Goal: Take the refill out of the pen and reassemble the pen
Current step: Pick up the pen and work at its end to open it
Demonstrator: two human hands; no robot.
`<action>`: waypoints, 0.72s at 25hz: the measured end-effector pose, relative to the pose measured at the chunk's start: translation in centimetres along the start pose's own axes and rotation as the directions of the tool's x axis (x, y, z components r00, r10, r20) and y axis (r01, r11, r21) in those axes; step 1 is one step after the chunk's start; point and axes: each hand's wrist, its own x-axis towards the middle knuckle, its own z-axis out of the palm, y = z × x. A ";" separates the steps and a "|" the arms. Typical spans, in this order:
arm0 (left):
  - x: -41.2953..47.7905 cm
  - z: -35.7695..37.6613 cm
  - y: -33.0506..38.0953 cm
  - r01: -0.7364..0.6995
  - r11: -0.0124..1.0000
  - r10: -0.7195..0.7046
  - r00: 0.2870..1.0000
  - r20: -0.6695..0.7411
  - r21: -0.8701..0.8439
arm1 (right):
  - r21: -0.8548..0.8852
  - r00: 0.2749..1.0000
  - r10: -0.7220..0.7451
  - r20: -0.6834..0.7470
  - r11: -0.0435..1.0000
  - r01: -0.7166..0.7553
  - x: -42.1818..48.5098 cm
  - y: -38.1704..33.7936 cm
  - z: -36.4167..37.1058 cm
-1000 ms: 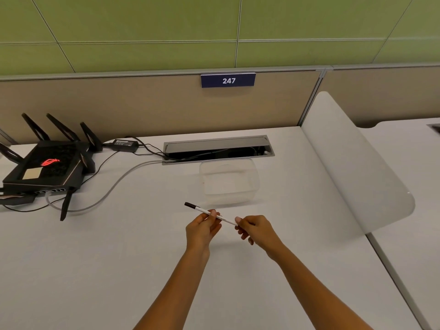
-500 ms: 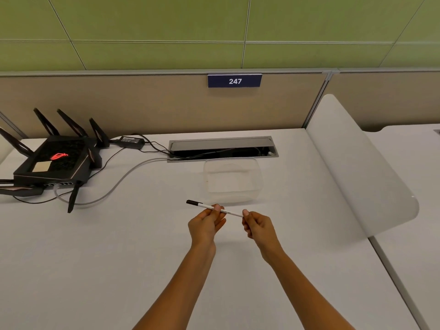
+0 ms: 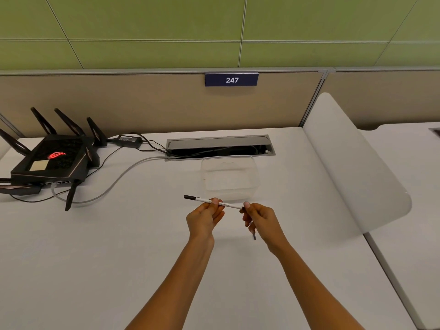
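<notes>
A slim white pen (image 3: 202, 200) with a black left end is held level above the white desk (image 3: 119, 246). My left hand (image 3: 203, 219) pinches its barrel near the middle. My right hand (image 3: 260, 219) pinches the pen's right end between thumb and forefinger. A thin dark bluish piece (image 3: 254, 235) pokes down below my right hand's fingers; whether it is the refill I cannot tell.
A clear plastic box (image 3: 229, 179) sits just behind the pen. A black router (image 3: 50, 160) with antennas and cables stands at the far left. A cable slot (image 3: 220, 147) lies at the desk's back, a curved white divider (image 3: 352, 167) on the right.
Both hands with the pen have shifted slightly away from me toward the clear box. The thin dark piece now shows under my right hand.
</notes>
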 end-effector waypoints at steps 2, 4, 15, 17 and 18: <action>-0.1 0.0 -0.1 0.004 1.000 -0.004 1.000 0.008 0.003 | -0.003 1.000 0.021 0.023 1.000 -0.021 0.0 -0.1 -0.1; -0.3 0.1 -0.2 0.009 1.000 -0.009 1.000 0.011 0.000 | -0.037 1.000 0.002 0.001 0.999 -0.002 -0.1 0.1 -0.1; -0.6 -0.5 -0.3 0.010 1.000 -0.010 1.000 -0.016 -0.008 | -0.072 0.998 -0.021 -0.067 0.997 0.016 -0.5 0.1 0.3; -0.7 -0.5 -0.3 0.007 1.000 -0.007 1.000 -0.014 -0.010 | -0.070 0.998 0.004 -0.058 0.998 -0.008 -0.5 0.1 0.5; -0.8 -0.4 -0.3 0.005 1.000 -0.005 1.000 -0.013 -0.011 | -0.076 0.999 0.003 -0.054 0.997 -0.007 -0.5 0.1 0.5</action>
